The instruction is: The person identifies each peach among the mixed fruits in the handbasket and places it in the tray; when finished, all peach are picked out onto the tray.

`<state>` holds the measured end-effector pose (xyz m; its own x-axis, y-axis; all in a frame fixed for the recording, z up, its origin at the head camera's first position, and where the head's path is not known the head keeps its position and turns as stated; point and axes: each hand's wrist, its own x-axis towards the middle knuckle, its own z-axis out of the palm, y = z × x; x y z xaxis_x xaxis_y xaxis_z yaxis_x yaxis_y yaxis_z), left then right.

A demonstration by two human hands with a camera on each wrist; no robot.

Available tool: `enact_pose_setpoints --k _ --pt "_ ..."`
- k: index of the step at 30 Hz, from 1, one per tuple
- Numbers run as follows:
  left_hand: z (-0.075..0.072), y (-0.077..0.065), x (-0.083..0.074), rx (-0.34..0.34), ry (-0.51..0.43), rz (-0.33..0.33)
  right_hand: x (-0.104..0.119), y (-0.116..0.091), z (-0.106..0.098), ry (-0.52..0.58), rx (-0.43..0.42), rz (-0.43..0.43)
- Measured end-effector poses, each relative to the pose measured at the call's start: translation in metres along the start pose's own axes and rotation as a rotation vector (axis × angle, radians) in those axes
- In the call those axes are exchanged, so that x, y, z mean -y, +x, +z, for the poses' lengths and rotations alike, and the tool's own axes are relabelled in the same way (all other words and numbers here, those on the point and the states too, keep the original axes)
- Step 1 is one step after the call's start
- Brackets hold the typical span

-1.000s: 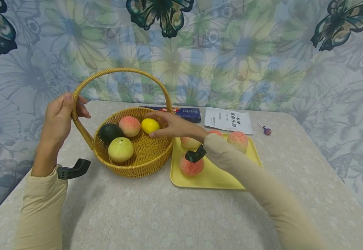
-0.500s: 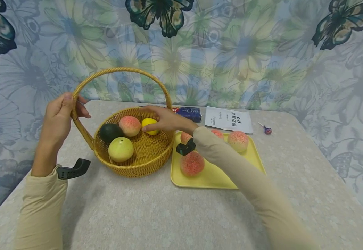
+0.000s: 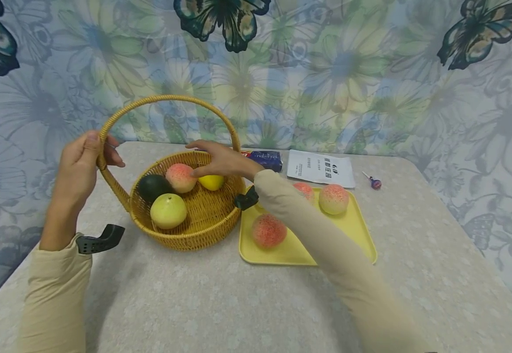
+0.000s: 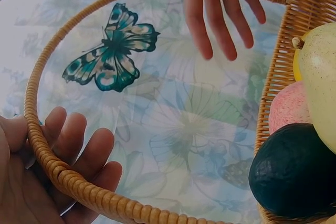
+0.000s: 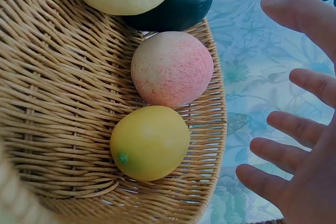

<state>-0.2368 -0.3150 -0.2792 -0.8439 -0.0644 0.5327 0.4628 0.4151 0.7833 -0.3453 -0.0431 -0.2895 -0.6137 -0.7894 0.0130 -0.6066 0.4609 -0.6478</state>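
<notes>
In the head view my left hand (image 3: pixel 77 169) holds the left side of the wicker basket's handle (image 3: pixel 167 98), thumb and fingers around it. My right hand (image 3: pixel 225 161) hovers over the back of the basket (image 3: pixel 189 242). Its fingers are spread and hold nothing; in the right wrist view they stand apart from the fruit. The basket contains a pink peach (image 3: pixel 180 177), a yellow lemon (image 5: pixel 150 142), a dark green fruit resembling an avocado (image 4: pixel 294 171) and a pale green round fruit (image 3: pixel 168 211). From the head, the right hand partly covers the lemon.
Right of the basket lies a yellow tray (image 3: pixel 300 260) with several peaches (image 3: pixel 269 231), partly behind the right sleeve. Behind are a blue spaghetti packet (image 3: pixel 266 160) and a white printed packet (image 3: pixel 320 169). A lollipop (image 3: pixel 375 183) lies farther right. A patterned cloth (image 3: pixel 256 98) hangs behind the table.
My right hand has moved left across the basket, from beside the lemon to over it and near the peach. My left hand keeps its hold on the handle; the fruit stays in place.
</notes>
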Motion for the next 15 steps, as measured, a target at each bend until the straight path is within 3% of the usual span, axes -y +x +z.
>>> enact_pose_setpoints --k 15 --pt "-0.001 -0.002 0.001 0.002 -0.074 0.001 -0.002 0.027 0.014 -0.033 0.001 0.044"
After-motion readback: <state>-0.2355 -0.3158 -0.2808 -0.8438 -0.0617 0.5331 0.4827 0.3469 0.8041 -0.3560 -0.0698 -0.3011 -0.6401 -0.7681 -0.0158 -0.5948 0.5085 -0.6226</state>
